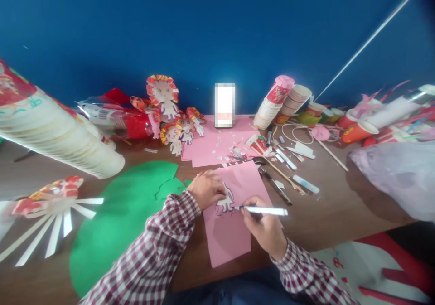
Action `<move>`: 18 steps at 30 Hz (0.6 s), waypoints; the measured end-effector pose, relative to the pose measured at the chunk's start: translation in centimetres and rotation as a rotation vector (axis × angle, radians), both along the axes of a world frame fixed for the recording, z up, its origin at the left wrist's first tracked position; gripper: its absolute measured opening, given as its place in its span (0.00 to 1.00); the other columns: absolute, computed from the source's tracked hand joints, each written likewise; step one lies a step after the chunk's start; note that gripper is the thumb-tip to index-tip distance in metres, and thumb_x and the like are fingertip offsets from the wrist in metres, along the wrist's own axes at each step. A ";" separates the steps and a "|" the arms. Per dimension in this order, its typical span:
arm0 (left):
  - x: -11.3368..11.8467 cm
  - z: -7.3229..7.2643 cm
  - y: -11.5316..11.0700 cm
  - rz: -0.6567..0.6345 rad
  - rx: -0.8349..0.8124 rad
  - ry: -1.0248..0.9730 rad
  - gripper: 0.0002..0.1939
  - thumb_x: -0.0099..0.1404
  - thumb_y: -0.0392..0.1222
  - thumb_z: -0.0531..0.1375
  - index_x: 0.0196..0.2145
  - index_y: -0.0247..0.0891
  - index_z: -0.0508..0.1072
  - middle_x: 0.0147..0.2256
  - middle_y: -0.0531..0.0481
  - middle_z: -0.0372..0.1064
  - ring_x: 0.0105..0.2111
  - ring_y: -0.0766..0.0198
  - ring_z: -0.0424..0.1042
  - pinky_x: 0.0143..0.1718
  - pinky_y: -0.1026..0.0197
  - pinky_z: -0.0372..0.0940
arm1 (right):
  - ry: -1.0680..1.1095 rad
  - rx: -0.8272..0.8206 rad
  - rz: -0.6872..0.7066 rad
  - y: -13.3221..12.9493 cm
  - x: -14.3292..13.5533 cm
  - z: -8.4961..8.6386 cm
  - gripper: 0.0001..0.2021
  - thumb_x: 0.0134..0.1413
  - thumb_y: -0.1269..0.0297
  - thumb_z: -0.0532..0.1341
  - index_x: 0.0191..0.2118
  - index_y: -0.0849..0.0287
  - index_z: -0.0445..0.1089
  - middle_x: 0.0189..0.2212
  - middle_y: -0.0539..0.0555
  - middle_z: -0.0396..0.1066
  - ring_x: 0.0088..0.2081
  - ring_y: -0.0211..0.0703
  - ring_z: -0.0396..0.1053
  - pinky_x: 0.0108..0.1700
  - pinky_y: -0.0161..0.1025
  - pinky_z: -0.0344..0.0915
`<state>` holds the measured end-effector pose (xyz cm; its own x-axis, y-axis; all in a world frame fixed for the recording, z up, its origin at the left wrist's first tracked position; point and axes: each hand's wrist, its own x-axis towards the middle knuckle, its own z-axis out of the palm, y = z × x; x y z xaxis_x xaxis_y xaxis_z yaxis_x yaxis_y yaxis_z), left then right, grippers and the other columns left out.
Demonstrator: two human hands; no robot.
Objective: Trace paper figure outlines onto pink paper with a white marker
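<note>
Left hand (pixel 207 188) rests on the pink sheet (pixel 228 248), fingers close together and bent, tips on the upper part of a small pale cutout (pixel 224 203); cannot tell whether thumb and fingers pinch it or only press. The cutout lies flat on the sheet, dark lines around its lower edge. Right hand (pixel 263 225) pinches a white marker (pixel 268 211) between thumb and fingers, tip just beside the cutout's legs.

Sheet lies on the brown table (pixel 326 205). Green paper (pixel 108 232) to the left, partly under the left sleeve (pixel 146 246). Black pen (pixel 277 186) just right of the sheet; glue tube (pixel 306 184) beyond it. Paper scraps (pixel 238 153) beyond the sheet's far edge. Paper dolls (pixel 165 99) stand in a cluster at the back, left of a bright, blurred-out rectangle (pixel 224 103). Tall cup stack (pixel 64 135) leans at far left.
</note>
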<state>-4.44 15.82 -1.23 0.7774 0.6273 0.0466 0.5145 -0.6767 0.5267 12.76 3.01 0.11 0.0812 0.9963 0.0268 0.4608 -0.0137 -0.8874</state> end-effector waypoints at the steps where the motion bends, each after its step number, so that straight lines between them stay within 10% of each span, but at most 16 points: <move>1: 0.0 0.0 0.0 -0.009 0.001 0.002 0.04 0.56 0.45 0.63 0.27 0.46 0.77 0.30 0.55 0.71 0.38 0.63 0.64 0.41 0.60 0.56 | -0.016 0.007 0.010 0.1 -0.1 0.1 0.04 0.56 0.64 0.57 0.33 0.58 0.62 0.21 0.48 0.64 0.21 0.35 0.61 0.23 0.31 0.59; 18: 0.1 0.3 0.2 -0.056 0.028 0.028 0.06 0.58 0.46 0.61 0.28 0.46 0.78 0.30 0.54 0.72 0.36 0.64 0.65 0.40 0.60 0.56 | 0.050 -0.001 0.214 2.2 -0.6 -0.1 0.02 0.56 0.66 0.57 0.34 0.58 0.63 0.24 0.49 0.68 0.22 0.33 0.63 0.23 0.30 0.59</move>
